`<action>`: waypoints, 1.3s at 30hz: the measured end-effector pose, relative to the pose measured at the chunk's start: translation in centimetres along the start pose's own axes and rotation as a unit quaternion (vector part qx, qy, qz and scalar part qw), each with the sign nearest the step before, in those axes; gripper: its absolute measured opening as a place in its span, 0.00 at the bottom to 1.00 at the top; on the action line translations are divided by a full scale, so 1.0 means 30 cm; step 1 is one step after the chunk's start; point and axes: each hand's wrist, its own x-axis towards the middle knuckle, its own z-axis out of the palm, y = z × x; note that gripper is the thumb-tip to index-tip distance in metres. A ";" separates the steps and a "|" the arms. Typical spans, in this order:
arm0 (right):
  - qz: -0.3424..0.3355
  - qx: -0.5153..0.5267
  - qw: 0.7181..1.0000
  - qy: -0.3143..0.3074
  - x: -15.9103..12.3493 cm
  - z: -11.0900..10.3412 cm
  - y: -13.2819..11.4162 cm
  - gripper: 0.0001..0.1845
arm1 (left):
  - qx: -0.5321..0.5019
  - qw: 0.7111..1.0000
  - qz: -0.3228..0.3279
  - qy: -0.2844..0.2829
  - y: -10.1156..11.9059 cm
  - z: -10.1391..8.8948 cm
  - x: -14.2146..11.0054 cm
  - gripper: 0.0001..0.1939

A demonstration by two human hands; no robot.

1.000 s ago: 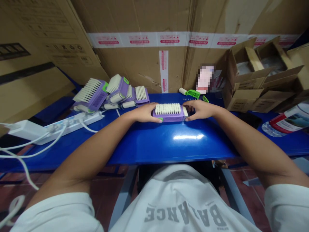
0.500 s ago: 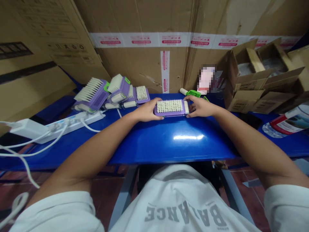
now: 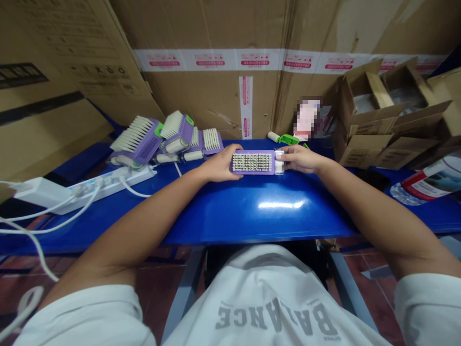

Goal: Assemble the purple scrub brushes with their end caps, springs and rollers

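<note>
Above the blue table I see a purple brush [image 3: 252, 162], its cream bristle tufts facing me. My left hand [image 3: 222, 164] is wrapped round its left end, thumb along the near edge. At the other end is a white roller in a clear holder [image 3: 279, 163]. My right hand [image 3: 301, 158] pinches this end, its thumb over the roller; the fingers behind are partly hidden. Beyond my right hand a green handle [image 3: 289, 139] lies beside a loose white roller [image 3: 273, 137].
Several similar purple brushes [image 3: 144, 146] are heaped at the back left, behind a white power strip [image 3: 104, 187] with cables. Open cardboard boxes [image 3: 370, 144] and a large plastic bottle [image 3: 428, 180] stand at right. A tall cardboard wall [image 3: 201, 29] closes off the back.
The brush has tilted so its bristles point more squarely at me. My right fingers have shifted from gripping round the roller end to a pinch with the thumb on top. My left hand has barely moved.
</note>
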 end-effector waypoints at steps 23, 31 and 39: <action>-0.120 -0.070 0.990 0.040 0.006 0.029 0.016 0.28 | 0.045 0.995 0.088 0.022 -0.036 0.020 0.001 0.52; -0.125 -0.143 0.981 0.028 -0.010 0.036 -0.010 0.29 | 0.032 0.995 0.079 -0.049 0.009 -0.026 -0.002 0.46; -0.127 -0.155 0.980 0.019 -0.009 0.045 -0.018 0.29 | 0.058 0.996 0.027 -0.061 0.031 -0.030 0.002 0.44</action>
